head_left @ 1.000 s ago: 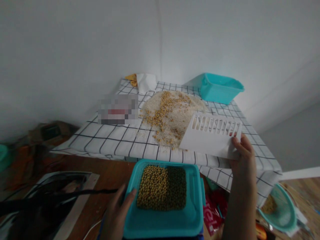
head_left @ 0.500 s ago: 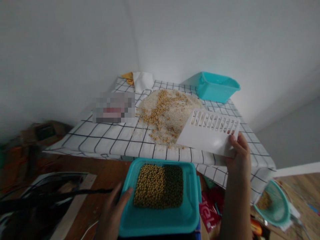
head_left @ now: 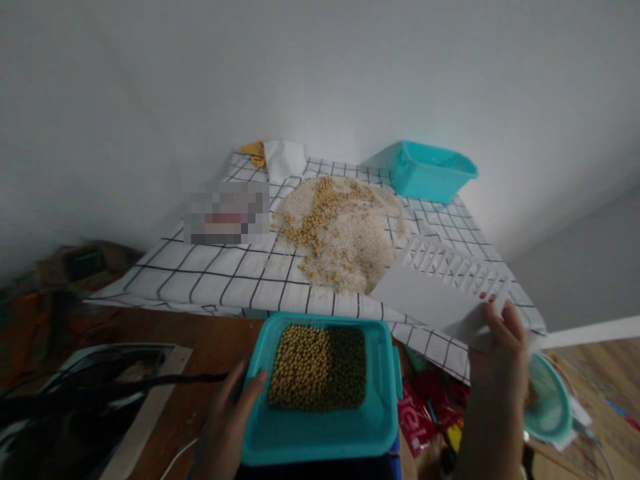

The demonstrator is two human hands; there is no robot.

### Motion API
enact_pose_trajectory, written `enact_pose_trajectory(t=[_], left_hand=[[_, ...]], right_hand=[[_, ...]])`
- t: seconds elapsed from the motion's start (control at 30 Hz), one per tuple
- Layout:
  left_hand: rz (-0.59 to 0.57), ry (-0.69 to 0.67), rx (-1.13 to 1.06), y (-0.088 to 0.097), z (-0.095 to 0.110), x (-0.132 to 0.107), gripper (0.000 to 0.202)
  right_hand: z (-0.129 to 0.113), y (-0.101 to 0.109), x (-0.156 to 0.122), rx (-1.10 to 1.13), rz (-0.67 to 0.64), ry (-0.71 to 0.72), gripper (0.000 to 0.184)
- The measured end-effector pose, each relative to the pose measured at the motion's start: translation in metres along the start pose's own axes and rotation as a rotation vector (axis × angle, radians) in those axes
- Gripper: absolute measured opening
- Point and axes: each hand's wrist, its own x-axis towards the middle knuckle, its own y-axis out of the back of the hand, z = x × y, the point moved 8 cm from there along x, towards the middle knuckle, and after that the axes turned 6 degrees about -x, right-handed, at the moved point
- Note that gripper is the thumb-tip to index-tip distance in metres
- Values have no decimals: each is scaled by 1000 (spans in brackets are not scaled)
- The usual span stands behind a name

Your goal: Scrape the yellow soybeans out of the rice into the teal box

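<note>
My left hand (head_left: 227, 417) grips the left rim of a teal tub (head_left: 320, 437) holding a layer of yellow-green beans (head_left: 317, 367), just in front of the table edge. My right hand (head_left: 500, 347) is closed on the corner of a white slotted plastic scraper (head_left: 440, 290), which lies low and tilted over the table's right front part. On the black-and-white grid cloth (head_left: 200, 280) spreads a pile of rice mixed with soybeans (head_left: 340, 230), left of the scraper.
An empty teal tub (head_left: 433, 170) stands at the table's back right by the wall. A white and a yellow cloth (head_left: 283, 159) lie at the back. A round teal bowl (head_left: 547, 407) and red packets (head_left: 425, 417) sit lower right; dark clutter lies lower left.
My right hand has drawn the scraper down and to the right, off the pile and flatter. The left hand keeps its hold on the bean tub.
</note>
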Motion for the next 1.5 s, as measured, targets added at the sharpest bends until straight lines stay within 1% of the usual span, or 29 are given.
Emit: enact_pose_trajectory(t=[0.1, 0.23, 0.33, 0.5, 0.67, 0.73, 0.8, 0.87, 0.97, 1.03, 1.1, 1.2, 1.27, 1.37, 1.5], left_hand=[[-21, 13, -54, -2, 0, 0, 53], [-63, -7, -62, -7, 4, -1, 47], [-62, -1, -56, -9, 5, -1, 43], [-54, -16, -55, -10, 7, 1, 38], [-29, -33, -65, -8, 10, -2, 36], [-27, -36, -57, -7, 13, -5, 35], [-48, -54, -51, -8, 17, -7, 33], [-63, -57, -45, -7, 18, -7, 31], [-51, -38, -44, -5, 12, -5, 32], [-68, -53, -54, -5, 7, -1, 31], [-97, -76, -66, -7, 2, 2, 28], [-71, -55, -65, -3, -8, 8, 35], [-84, -28, -73, -1, -15, 11, 42], [-100, -19, -77, 1, -21, 13, 45], [-86, -43, -55, 1, -20, 13, 43]], right_hand=[[3, -2, -7, 0, -5, -9, 24], [11, 3, -12, 81, 61, -61, 26], [14, 4, -11, 94, 84, -70, 27], [18, -2, -14, 105, 73, -86, 27], [13, -9, -27, 86, 0, -53, 24], [10, -8, -31, 87, 16, -39, 22], [6, -6, -33, 87, 33, -28, 22], [4, -6, -34, 75, 20, -22, 22], [6, -8, -31, 41, -33, -21, 23], [11, -7, -30, 27, -51, -37, 25], [15, -3, -29, 46, -20, -62, 26], [16, 2, -32, 100, 41, -81, 25], [14, 1, -35, 117, 38, -80, 22], [16, 1, -38, 124, 37, -84, 22], [26, 4, -36, 90, 32, -101, 23]])
